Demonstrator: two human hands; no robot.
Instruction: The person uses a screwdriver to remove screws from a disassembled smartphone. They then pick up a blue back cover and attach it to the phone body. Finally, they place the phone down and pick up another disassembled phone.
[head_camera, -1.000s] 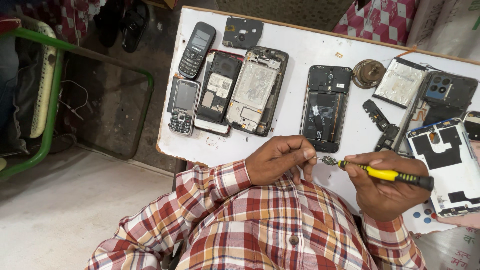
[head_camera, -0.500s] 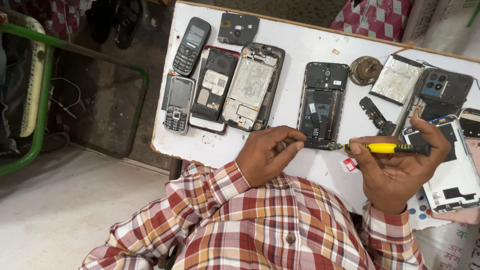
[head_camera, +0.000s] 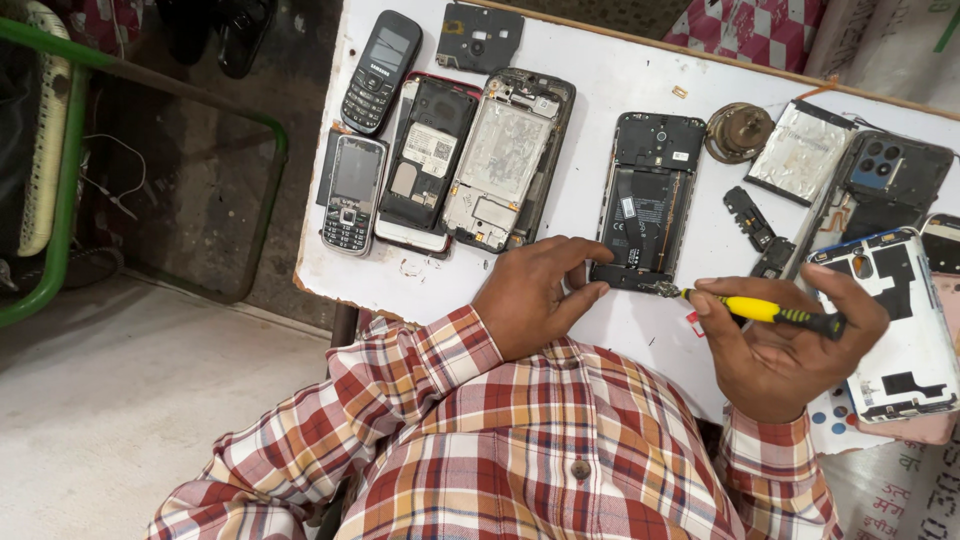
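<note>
An opened black smartphone lies back-up in the middle of the white table. My left hand rests on the table with its fingertips pinching the phone's near left corner. My right hand grips a screwdriver with a yellow and black handle. Its metal tip points left and touches the phone's near right corner.
Two keypad phones and two opened phones lie at the left. A round metal part, a battery, small black parts and white phone frames lie at the right. A green railing stands left.
Both hands moved forward onto the black phone. The left hand now pinches its near corner, and the screwdriver tip has come to the phone's edge.
</note>
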